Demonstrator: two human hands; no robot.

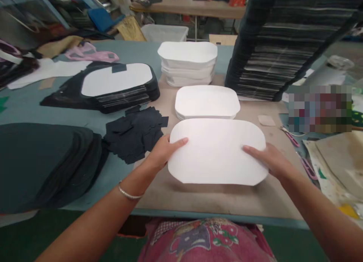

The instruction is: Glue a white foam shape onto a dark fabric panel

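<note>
A white rounded foam panel (217,150) is held just above the brown board (204,197) at the table's near edge. My left hand (163,152) grips its left end, thumb on top. My right hand (269,159) grips its right end. Just behind it lies a low stack of the same white panels (207,101). A taller stack of white panels (187,61) stands farther back.
Small black fabric patches (136,133) lie left of the board. A pile of dark fabric pieces (45,163) fills the near left. A black stack topped with a white panel (113,84) sits behind them. A tall leaning black stack (280,42) rises at the back right. Pink-handled tools (307,167) lie at right.
</note>
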